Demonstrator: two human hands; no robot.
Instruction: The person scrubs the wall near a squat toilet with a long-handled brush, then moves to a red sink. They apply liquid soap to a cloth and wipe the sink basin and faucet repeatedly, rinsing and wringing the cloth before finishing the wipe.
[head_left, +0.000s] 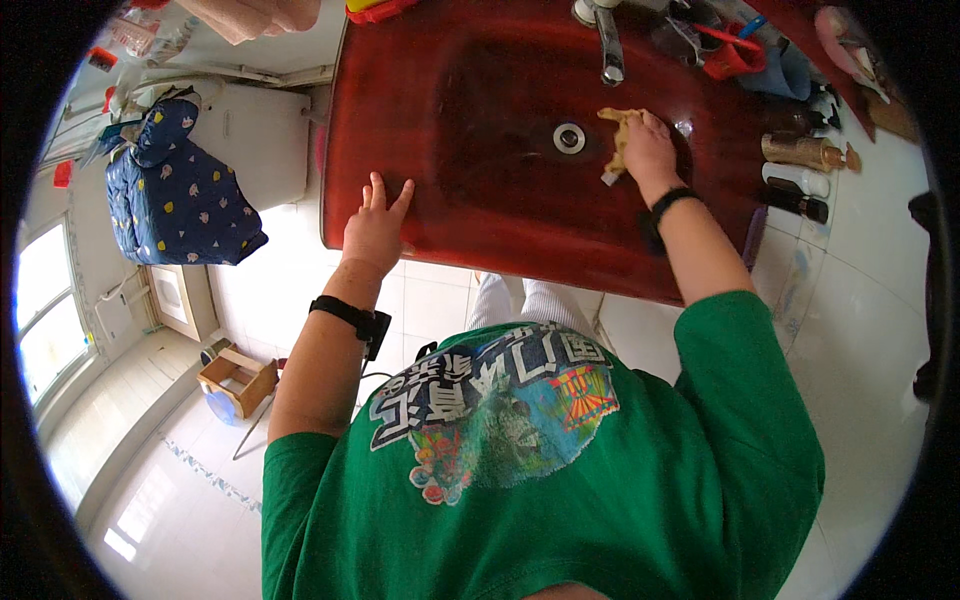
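Observation:
A dark red washbasin (510, 247) lies before me, with a round metal drain (569, 139) in its bowl. My right hand (651, 148) presses on a yellowish cloth (620, 142) against the bowl's surface, just right of the drain. A small white tag shows at the cloth's lower end. My left hand (379, 223) rests on the basin's left front rim, fingers spread, with nothing held. Above the bowl, at its back edge, stands a chrome faucet (609, 45).
Bottles (799, 151) and red and blue cups (735, 60) line the right side. A pink towel (255, 15) hangs at the upper left. A dark blue patterned padded jacket (187, 187) hangs left of the basin; a wooden box (240, 379) sits on the floor.

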